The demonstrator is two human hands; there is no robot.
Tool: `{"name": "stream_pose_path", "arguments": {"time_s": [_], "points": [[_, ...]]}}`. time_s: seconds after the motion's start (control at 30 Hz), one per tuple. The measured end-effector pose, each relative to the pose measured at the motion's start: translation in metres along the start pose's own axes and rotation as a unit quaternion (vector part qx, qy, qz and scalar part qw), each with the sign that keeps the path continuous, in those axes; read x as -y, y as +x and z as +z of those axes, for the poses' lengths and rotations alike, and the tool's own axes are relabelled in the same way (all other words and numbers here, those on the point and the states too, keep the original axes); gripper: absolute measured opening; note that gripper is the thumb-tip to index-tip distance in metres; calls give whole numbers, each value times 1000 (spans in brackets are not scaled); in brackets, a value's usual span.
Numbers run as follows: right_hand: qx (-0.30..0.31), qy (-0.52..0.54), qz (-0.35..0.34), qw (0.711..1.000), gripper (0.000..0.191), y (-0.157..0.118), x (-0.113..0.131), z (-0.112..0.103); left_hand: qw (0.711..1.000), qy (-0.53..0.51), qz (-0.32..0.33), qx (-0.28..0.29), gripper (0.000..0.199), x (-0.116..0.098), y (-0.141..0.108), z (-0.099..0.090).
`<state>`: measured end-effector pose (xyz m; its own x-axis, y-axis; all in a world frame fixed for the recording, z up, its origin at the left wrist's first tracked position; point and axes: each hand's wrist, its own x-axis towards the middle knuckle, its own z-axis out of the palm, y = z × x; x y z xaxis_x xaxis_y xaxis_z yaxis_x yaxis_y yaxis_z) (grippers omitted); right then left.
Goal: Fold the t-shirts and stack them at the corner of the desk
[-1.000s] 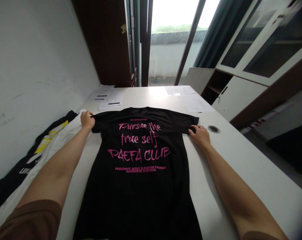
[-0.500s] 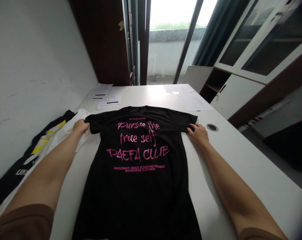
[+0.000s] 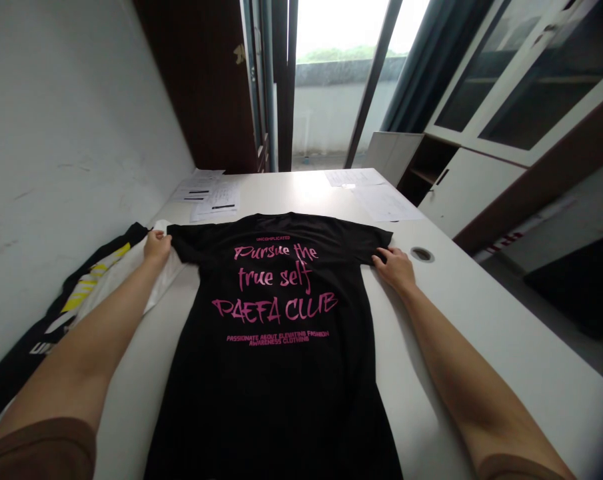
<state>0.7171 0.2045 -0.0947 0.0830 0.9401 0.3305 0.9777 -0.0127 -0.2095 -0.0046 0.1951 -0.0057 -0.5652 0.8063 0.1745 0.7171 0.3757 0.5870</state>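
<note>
A black T-shirt [image 3: 281,387] with pink lettering lies spread flat on the white table [image 3: 486,333], its collar toward the far side. My left hand [image 3: 158,247] is closed at the end of the left sleeve, fingers pinched together on its edge, above a white garment. At the right sleeve, my right hand [image 3: 394,268] has its thumb and fingers pressed together on the hem. The shirt's lower end runs out of view at the bottom.
White [image 3: 164,287] and black garments with yellow print [image 3: 88,283] lie along the left wall. Papers [image 3: 216,200] are at the far left, more papers [image 3: 386,202] at the far right. A round cable hole [image 3: 422,255] is beside my right hand.
My left hand has shifted slightly left and up, and the left sleeve's end now reaches farther out and lies flatter. My right hand has hardly moved.
</note>
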Motion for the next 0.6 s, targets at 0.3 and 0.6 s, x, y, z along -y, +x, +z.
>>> {"name": "stream_pose_path", "arguments": {"time_s": [0.3,0.6], "points": [[-55,-8,-10,998,45,-12,28,-17,980,159,121,15,20,13,-105,32],[-9,62,-114,992,35,-68,72,-52,969,170,116,137,44,-7,-152,21]]}}
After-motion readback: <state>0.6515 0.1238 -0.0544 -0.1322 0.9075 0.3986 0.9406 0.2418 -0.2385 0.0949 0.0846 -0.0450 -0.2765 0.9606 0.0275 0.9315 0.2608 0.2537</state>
